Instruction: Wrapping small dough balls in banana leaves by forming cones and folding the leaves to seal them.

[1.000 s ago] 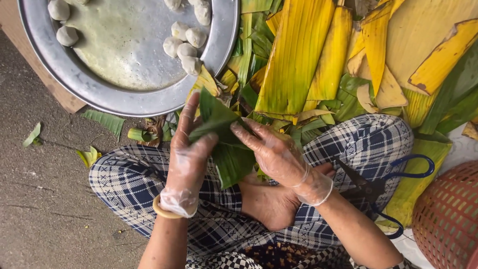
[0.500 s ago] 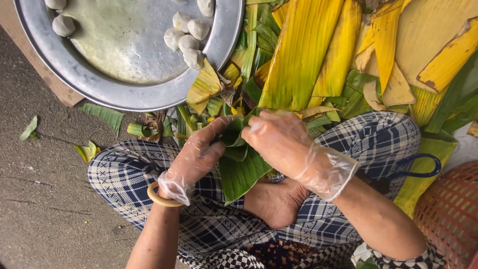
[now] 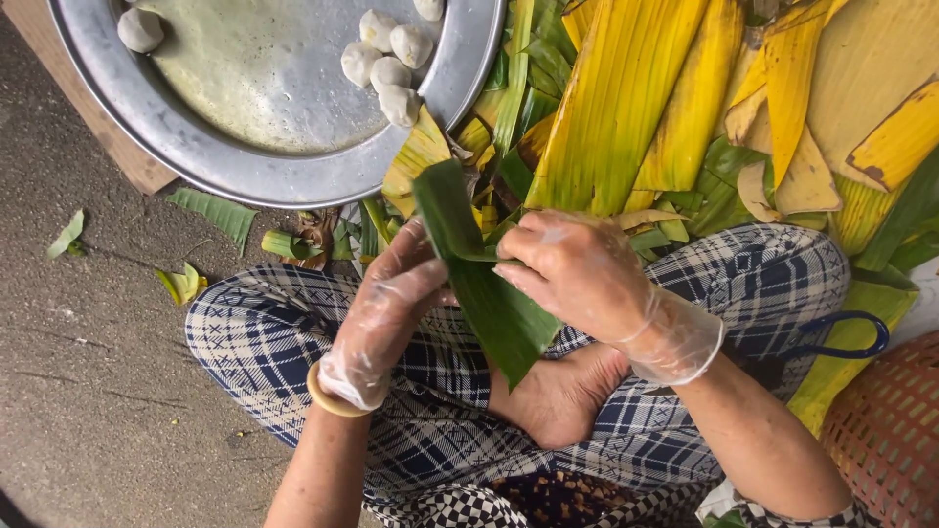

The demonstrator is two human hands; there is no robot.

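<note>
Basket [image 3: 885, 440], metal tray [image 3: 176, 137] cut off.

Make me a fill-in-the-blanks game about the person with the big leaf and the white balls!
1. Both hands, left hand and right hand, hold a ____ leaf.
2. The white dough balls lie on a round ____ tray.
3. Both hands wear clear plastic ____.

Missing words: green; metal; gloves

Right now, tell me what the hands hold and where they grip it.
Both hands, left and right, grip a green leaf strip at its middle.
</note>
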